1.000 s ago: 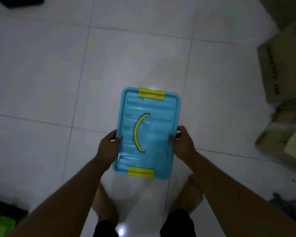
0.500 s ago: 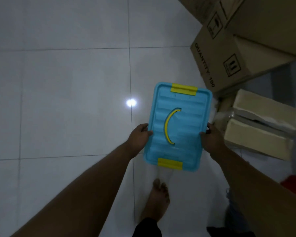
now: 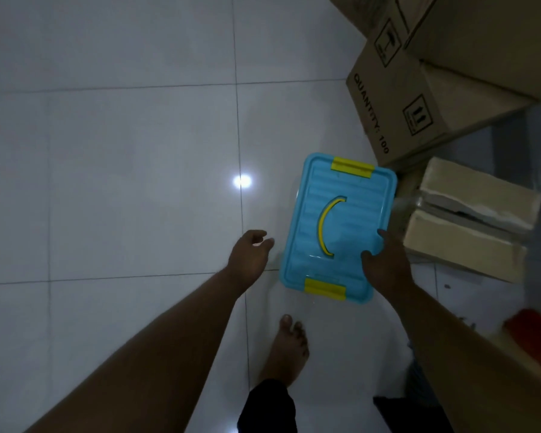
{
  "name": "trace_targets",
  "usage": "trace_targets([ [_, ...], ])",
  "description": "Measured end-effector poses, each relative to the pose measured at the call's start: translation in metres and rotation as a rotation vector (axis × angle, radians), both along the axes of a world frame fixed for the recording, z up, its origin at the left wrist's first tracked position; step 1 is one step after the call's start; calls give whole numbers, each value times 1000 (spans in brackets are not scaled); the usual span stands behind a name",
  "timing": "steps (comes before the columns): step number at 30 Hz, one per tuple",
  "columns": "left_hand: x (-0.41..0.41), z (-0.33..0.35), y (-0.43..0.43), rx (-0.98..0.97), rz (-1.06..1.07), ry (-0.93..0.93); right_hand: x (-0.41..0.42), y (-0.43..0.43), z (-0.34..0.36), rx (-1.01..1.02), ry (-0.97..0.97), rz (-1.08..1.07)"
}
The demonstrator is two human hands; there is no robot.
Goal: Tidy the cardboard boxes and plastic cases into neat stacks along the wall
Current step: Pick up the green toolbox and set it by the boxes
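Just left of the blue plastic case, the left hand hangs clear of it, its fingers loosely curled and holding nothing. The right hand grips the case at its right long edge, toward the near corner. The thumb and one fingertip press on the lid, and the other fingers are hidden, probably hooked under the rim.

The case lies flat, lid up, over the tiled floor. Whether it rests there or hangs just above cannot be told. Beyond its far right corner stands a cardboard box printed QUANTITY: 100. Two pale wrapped packs sit just beside the case's right edge. A bare foot stands nearer than its near end.

The case looks light, since one hand manages it. It seems to be stiff moulded plastic, smooth enough to slip in a loose hold. Both yellow latches appear closed, so the lid should stay on. The yellow handle, folded flat in the lid's middle, is likely the best one-handed hold. For two hands, the long edges at mid-length should suit better. A grip near one corner risks the far left side tipping down.
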State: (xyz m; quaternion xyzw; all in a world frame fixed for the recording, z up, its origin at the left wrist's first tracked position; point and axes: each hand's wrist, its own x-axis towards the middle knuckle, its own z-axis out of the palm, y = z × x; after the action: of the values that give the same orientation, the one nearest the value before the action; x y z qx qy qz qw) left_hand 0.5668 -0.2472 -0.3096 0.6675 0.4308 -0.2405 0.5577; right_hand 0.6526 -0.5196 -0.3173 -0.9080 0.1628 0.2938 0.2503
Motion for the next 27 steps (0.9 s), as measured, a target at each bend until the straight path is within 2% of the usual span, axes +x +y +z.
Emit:
trace_targets([
  [7, -64, 102, 76, 115, 108, 6, -31, 42, 91, 9, 35, 15],
  [18, -190, 312, 187, 231, 334, 37, -107, 151, 306, 87, -31, 215],
  [22, -230, 387, 218, 232, 426, 14, -130, 188, 376, 117, -24, 303],
  [27, -284, 462, 255, 174, 627, -49, -140, 227, 441, 153, -103, 501],
])
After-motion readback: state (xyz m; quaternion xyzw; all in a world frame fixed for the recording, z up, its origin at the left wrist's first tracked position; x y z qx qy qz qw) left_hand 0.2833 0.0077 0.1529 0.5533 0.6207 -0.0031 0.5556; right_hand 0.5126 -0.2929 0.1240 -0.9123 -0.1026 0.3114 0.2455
